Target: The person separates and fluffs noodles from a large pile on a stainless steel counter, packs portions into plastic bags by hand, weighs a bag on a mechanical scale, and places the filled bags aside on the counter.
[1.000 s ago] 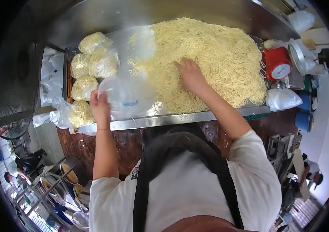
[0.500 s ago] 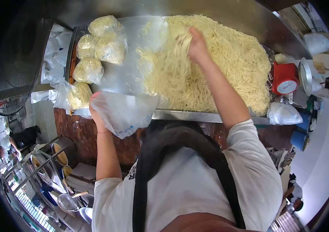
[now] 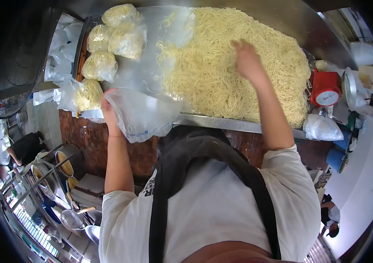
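A large heap of pale yellow noodles [image 3: 204, 83] spreads over the metal worktop [image 3: 149, 72]. Over its middle is my right hand [image 3: 248, 63], slightly blurred, fingers stretched toward the strands and no bunch visible in them. At the worktop's near left edge, my left hand [image 3: 109, 111] grips a clear plastic bag [image 3: 144, 116] by its rim; the bag hangs out to the right, and no noodles show inside. Just beyond that hand sits a noodle-filled bag [image 3: 89, 94]. Several more bags of noodles [image 3: 99, 66] are grouped at the back left.
A red dial scale [image 3: 326, 87] stands right of the heap, with a white plastic bundle [image 3: 322, 128] nearer me. The worktop's metal front edge [image 3: 221, 122] runs before my body. Pots [image 3: 69, 163] and a strainer [image 3: 72, 219] are at lower left. Other people appear at both sides.
My right hand has moved right across the heap, and the bunch of noodles it was lifting is no longer in it. My left hand keeps hold of the plastic bag. The view has shifted slightly.
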Demonstrator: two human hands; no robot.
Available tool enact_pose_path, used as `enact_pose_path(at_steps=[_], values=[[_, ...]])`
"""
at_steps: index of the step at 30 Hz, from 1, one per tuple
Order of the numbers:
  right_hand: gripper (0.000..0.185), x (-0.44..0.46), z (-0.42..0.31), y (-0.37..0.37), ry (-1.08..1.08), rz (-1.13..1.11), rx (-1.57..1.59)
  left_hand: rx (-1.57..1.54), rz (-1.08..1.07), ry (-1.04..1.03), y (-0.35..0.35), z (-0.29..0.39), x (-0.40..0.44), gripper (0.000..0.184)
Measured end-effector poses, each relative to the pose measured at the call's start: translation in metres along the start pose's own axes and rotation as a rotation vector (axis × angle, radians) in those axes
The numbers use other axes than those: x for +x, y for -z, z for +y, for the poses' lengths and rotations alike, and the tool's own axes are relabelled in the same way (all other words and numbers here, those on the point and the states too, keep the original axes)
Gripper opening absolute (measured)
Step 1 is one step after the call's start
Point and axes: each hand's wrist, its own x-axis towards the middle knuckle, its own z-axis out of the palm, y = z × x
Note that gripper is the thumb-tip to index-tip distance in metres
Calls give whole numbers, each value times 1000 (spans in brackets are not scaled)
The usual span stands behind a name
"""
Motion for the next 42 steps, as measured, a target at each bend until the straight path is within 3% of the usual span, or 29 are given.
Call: enact_pose_path(at_steps=[3, 5, 8, 11, 13, 14, 15, 17, 19, 21, 23, 24, 27, 30, 31, 33, 36, 38, 40, 42], values=[[73, -26, -65, -48, 278, -89, -83, 23, 54, 12, 14, -19, 2, 19], [70, -22, -89, -125, 293, 23, -162, 95, 59, 12, 15, -24, 5, 19], [63, 16, -82, -139, 280, -126, 175, 221, 34, -9, -1, -10, 4, 19], [45, 31, -70, -89, 7, -302, 749, 313, 40, -69, -2, 0, 5, 19], [45, 16, -68, -36, -7, -135, 871, 203, 33, -62, 4, -3, 4, 18], [45, 11, -63, -12, -19, -46, 928, 6, 51, 6, 12, -11, 6, 18], [48, 12, -53, 9, -1, 43, 907, -193, 64, 73, 25, -23, 11, 18], [56, 10, -29, 41, 27, 225, 859, -211, 66, 110, 22, -32, 15, 18], [62, 16, 1, 60, -31, 91, 859, 150, 46, 28, 5, -26, 17, 18], [65, 32, 35, 60, -83, 76, 709, 194, 0, 5, -10, -21, 23, 18], [66, 58, 80, 7, -130, 163, 404, 219, 22, 18, -26, -16, 22, 17], [63, 66, 102, -31, -182, 360, -31, 291, 65, 40, -39, -6, 18, 17], [52, 32, 96, -7, -146, 256, 198, 277, 53, 69, -37, -4, 17, 17], [38, 8, 71, 24, -303, 123, 231, 78, 90, 81, -31, -8, 11, 19], [34, 4, 68, 24, -265, 236, 246, -22, 104, 99, -29, -10, 10, 19], [25, -2, 64, 21, -188, 463, 276, 90, 54, 85, -27, -10, 11, 19], [18, 3, 45, -2, -10, 575, 221, 200, 13, 63, -23, -19, 15, 19], [20, -7, 3, 3, 169, 520, 350, 285, 19, 78, -27, -21, 19, 18], [20, 3, -27, -15, 104, 440, 212, 399, 43, 124, -37, -13, 19, 18], [20, 12, -28, -41, 73, 420, 150, 389, -7, 43, -29, -23, 23, 19]])
